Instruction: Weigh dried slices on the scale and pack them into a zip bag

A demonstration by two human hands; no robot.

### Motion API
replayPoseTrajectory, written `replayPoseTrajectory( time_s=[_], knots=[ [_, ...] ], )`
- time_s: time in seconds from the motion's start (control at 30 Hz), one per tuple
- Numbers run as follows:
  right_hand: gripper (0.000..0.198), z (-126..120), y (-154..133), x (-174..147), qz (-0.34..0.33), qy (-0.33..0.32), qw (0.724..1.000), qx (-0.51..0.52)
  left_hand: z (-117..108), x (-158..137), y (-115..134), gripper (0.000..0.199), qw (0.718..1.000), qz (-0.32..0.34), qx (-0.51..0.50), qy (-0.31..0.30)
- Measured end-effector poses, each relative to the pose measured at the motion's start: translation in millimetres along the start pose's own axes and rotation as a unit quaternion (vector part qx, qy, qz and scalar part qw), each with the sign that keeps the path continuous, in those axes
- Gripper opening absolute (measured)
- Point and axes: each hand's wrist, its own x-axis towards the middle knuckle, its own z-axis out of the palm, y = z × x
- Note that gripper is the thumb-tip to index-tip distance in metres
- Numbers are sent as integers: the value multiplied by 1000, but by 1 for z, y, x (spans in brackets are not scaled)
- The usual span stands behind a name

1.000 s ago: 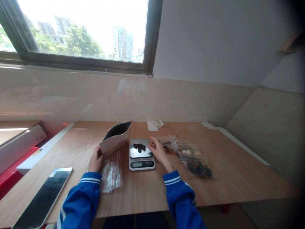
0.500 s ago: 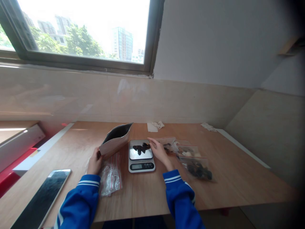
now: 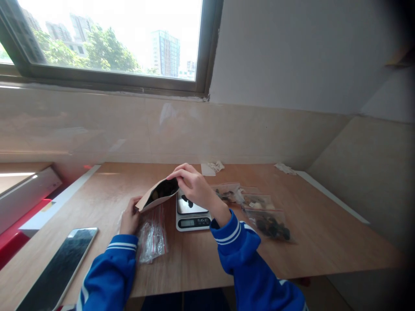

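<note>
Pouch is tilted on its side, mouth open toward the scale, dark contents visible inside. Left hand grips its bottom end, closed on it; right hand pinches the upper lip of the mouth, holding it open. A few dark pieces sit on the scale pan, right hand partly covering them. Judging from this: some pieces weighed out, pouch not yet sealed, empty zip bags below the pouch unfilled. Right of the scale, three filled zip bags in a row look done. Phone lies near left on the wooden surface; paper scraps at the far edge. Tiled wall behind, window above showing trees and towers.
</note>
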Motion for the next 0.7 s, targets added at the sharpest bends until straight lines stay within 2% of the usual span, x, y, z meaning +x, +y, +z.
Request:
replayPoseTrajectory(
  time_s=[0.13,0.3,0.37,0.47,0.57,0.63,0.7],
  knots=[
    [24,10,-1,5,-43,-75,990,-115,-2,-3,7,40,1000,22,-15,-2],
    [13,7,-7,-6,-28,-30,995,-86,-3,-3,8,37,999,31,-13,2],
    [14,6,-11,-11,-34,-69,995,-69,-3,-3,9,38,999,32,-16,2],
    [21,12,-11,-20,-32,-169,980,-98,-3,-4,12,37,1000,25,-18,3],
    [24,29,-2,-29,28,-221,963,-151,-1,-4,13,34,1000,14,-23,0],
    [24,47,8,-31,57,-212,963,-159,0,-4,12,33,1000,4,-26,-4],
    [35,68,16,-29,58,-179,973,-134,2,-5,12,32,1000,-1,-28,-7]
  ],
)
